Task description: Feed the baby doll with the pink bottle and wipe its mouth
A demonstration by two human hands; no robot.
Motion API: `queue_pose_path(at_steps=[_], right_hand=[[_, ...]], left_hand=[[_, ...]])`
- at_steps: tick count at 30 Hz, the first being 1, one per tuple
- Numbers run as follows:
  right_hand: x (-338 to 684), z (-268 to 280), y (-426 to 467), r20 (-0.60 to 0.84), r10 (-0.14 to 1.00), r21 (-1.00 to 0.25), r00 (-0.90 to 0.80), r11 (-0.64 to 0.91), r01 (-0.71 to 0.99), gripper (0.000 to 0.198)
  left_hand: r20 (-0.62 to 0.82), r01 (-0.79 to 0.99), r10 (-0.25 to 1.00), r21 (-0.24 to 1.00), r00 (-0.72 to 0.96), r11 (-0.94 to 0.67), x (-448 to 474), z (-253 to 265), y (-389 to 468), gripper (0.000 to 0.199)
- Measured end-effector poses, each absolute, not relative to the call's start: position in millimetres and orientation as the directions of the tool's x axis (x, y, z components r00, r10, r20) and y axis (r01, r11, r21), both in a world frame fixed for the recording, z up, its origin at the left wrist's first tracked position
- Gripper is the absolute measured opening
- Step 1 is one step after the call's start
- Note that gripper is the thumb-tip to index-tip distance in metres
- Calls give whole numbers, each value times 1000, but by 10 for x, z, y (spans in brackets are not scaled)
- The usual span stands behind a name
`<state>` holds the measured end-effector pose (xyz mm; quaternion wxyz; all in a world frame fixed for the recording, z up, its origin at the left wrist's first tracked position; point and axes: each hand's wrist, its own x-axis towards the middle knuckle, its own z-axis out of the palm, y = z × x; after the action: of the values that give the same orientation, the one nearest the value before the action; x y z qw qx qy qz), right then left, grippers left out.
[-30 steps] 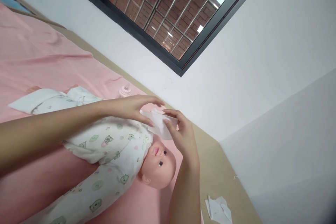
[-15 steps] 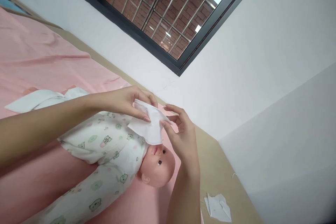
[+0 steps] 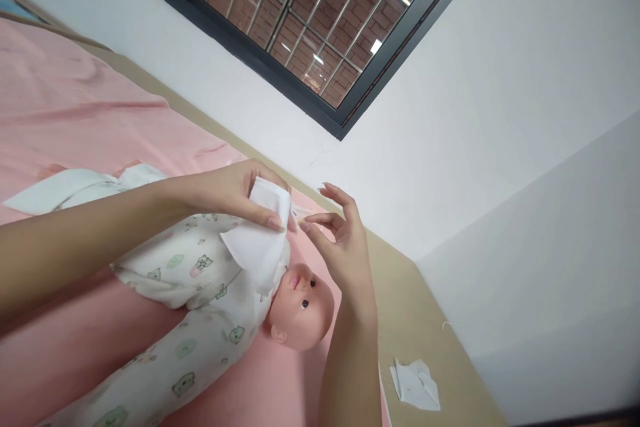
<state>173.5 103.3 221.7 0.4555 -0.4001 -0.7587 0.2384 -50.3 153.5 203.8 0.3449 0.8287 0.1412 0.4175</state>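
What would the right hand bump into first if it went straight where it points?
Probably the thin white cloth sheet held by the left hand, ahead of the right hand; depth is unclear.

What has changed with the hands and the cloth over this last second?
The white cloth has shifted left in view, from beside the chin of the doll to over its upper chest. The left hand grips it; the right hand seems to have let go. The doll still lies on the pink sheet; the folded cloth stays put.
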Motion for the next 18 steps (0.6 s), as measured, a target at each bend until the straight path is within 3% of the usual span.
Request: queue_pose_path(at_steps=[4, 8, 13, 18], right_hand=[[1903, 2226, 1154, 504, 834, -739, -225, 551, 387, 50], [2144, 2076, 1491, 480, 865, -776, -147, 497, 389, 46], [2453, 1546, 2066, 346, 937, -850, -40, 331, 409, 39], [2688, 915, 2394, 213, 976, -926, 50, 185, 329, 35]], left_hand=[[436, 56, 541, 739, 720, -671, -420, 2004, 1551, 28], [397, 75, 476, 701, 785, -709, -216, 1857, 1557, 20], [376, 101, 439, 655, 816, -749, 19, 1633, 1533, 7], [366, 132, 440, 628, 820, -767, 109, 1521, 1494, 7]])
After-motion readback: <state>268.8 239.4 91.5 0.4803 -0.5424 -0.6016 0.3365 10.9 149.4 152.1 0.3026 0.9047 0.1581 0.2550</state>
